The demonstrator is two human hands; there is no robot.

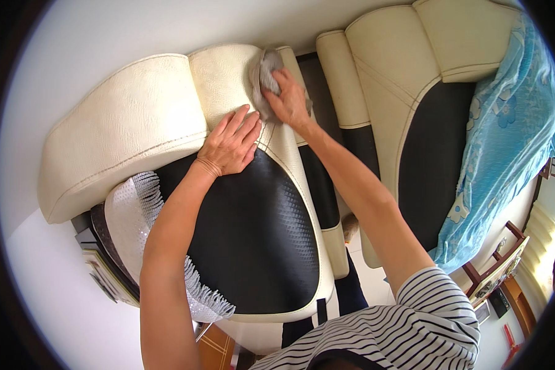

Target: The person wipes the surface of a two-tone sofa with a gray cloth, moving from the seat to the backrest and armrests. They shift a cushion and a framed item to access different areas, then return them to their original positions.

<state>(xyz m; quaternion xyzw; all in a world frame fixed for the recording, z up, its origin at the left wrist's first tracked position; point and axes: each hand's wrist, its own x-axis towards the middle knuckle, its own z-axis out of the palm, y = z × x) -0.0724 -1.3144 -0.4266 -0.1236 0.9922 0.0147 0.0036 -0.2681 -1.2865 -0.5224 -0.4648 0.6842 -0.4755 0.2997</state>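
Observation:
My right hand (287, 98) grips a crumpled grey cloth (264, 69) and presses it on the cream backrest of a sofa (226, 69), at the backrest's right side. The cloth is slightly blurred. My left hand (231, 141) rests flat, fingers a little apart, where the cream backrest meets the black seat (254, 231). Nothing is held in it. A cream and black armrest (317, 185) runs along the right of this seat, partly behind my right forearm.
A second cream and black sofa section (391, 60) stands across a narrow gap, with a blue floral cloth (504, 138) draped over it. A silvery fringed cover (127, 203) lies at the left of the seat. A wooden stand (474, 275) is at the lower right. A wall rises behind the backrests.

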